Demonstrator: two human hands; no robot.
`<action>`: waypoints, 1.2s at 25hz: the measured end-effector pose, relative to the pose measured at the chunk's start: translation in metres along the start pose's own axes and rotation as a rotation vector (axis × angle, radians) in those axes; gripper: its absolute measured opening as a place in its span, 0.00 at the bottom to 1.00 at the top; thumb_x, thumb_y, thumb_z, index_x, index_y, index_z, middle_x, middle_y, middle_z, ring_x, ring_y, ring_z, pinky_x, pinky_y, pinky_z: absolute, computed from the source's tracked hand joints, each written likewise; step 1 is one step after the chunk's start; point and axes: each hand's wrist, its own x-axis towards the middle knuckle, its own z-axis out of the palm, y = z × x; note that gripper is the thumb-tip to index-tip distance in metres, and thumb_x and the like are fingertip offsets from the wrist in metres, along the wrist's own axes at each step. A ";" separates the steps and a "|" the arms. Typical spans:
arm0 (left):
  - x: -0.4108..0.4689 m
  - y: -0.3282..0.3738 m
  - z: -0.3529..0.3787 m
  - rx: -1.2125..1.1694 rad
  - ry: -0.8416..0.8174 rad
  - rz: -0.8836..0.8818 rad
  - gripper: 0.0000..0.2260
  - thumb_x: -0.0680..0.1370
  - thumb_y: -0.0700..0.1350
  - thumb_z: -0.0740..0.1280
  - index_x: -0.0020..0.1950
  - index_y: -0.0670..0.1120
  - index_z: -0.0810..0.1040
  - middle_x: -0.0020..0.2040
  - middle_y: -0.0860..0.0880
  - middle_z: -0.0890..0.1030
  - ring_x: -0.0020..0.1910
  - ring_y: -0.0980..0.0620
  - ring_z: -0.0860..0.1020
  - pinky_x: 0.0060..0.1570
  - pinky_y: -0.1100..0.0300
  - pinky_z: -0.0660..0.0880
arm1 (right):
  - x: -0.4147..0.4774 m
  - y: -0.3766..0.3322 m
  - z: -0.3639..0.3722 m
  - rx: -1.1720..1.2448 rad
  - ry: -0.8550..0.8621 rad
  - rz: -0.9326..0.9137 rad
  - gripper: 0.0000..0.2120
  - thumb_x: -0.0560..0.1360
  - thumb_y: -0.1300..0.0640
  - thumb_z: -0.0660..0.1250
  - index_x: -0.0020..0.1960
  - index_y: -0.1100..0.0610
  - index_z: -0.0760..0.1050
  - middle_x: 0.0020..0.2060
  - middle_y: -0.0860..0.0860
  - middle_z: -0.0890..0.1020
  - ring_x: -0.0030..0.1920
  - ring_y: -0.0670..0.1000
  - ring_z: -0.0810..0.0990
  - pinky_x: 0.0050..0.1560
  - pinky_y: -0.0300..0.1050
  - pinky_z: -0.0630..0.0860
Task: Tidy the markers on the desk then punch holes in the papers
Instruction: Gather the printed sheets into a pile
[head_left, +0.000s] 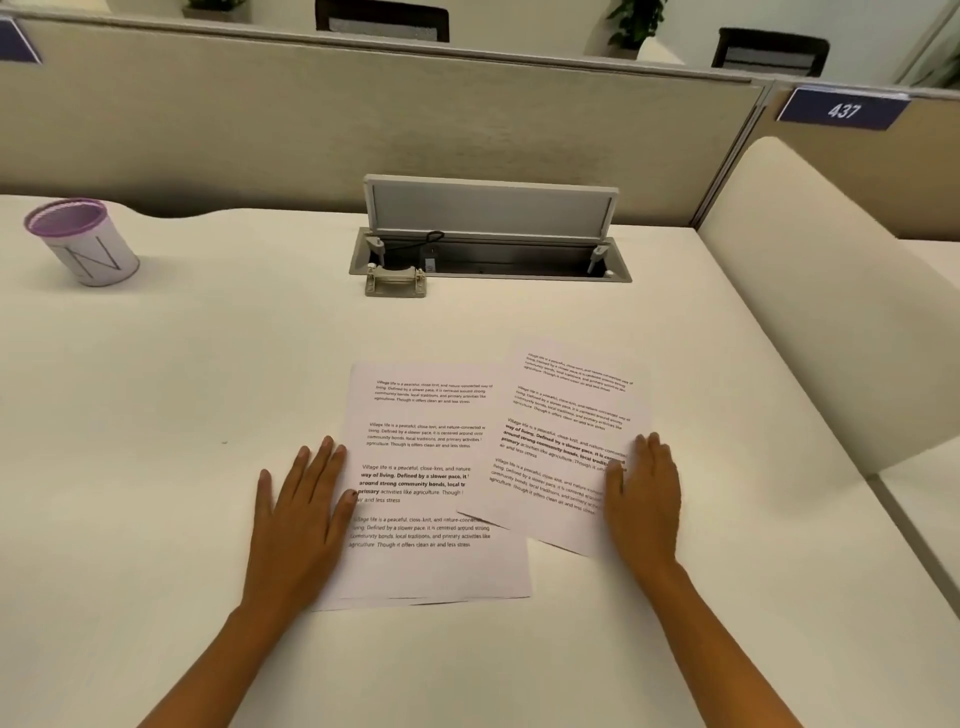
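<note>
Two printed sheets lie near the middle of the cream bench (156, 395), and everything else can be placed from them. The lower paper stack (431, 483) lies almost square to the bench edge, with the edges of further sheets showing under its near corner; the tilted sheet (566, 447) overlaps the stack's right side and is turned clockwise, its near corner lying over the stack's text. The left hand (304, 512) rests flat, palm down, at the stack's left edge, its fingers (317, 462) spread wide and gripping nothing; the thumb tip touches the stack's printed area while the rest of the hand lies on the bare bench beside it. The right hand (644, 499) lies flat on the right part of the tilted sheet, fingers together and extended, also holding nothing, pressing down on the paper. Beyond the papers, toward the partition wall (260, 130), a small beige hole punch (396, 281) stands on the bench just in front of the open cable hatch (491, 254), whose lid (491, 210) is raised upright. Far to the left of the papers, near the partition, stands a white pen cup (83, 241) with a purple rim and a large letter N on its side; its inside cannot be seen. Right of the papers, well apart, is a blue plate reading 437 (842, 109) on the side divider.
</note>
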 end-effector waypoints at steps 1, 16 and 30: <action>0.000 0.000 0.000 0.001 0.002 -0.002 0.28 0.78 0.59 0.41 0.78 0.52 0.52 0.77 0.57 0.53 0.77 0.56 0.51 0.75 0.47 0.45 | 0.002 -0.001 0.003 -0.014 -0.038 -0.056 0.25 0.80 0.55 0.57 0.75 0.63 0.57 0.76 0.57 0.58 0.76 0.55 0.53 0.76 0.50 0.48; -0.001 0.013 0.000 -0.094 0.041 -0.085 0.30 0.77 0.60 0.39 0.77 0.52 0.54 0.77 0.56 0.56 0.77 0.56 0.51 0.75 0.47 0.42 | -0.069 -0.098 0.046 0.092 -0.112 -0.142 0.29 0.77 0.50 0.61 0.75 0.57 0.56 0.73 0.55 0.59 0.72 0.56 0.56 0.72 0.50 0.54; 0.000 0.009 -0.014 -0.418 0.115 -0.191 0.27 0.77 0.44 0.65 0.75 0.42 0.60 0.74 0.45 0.65 0.72 0.47 0.63 0.71 0.56 0.57 | -0.080 -0.190 0.064 -0.090 -0.409 0.191 0.22 0.69 0.58 0.69 0.61 0.58 0.67 0.60 0.57 0.72 0.62 0.58 0.67 0.59 0.48 0.66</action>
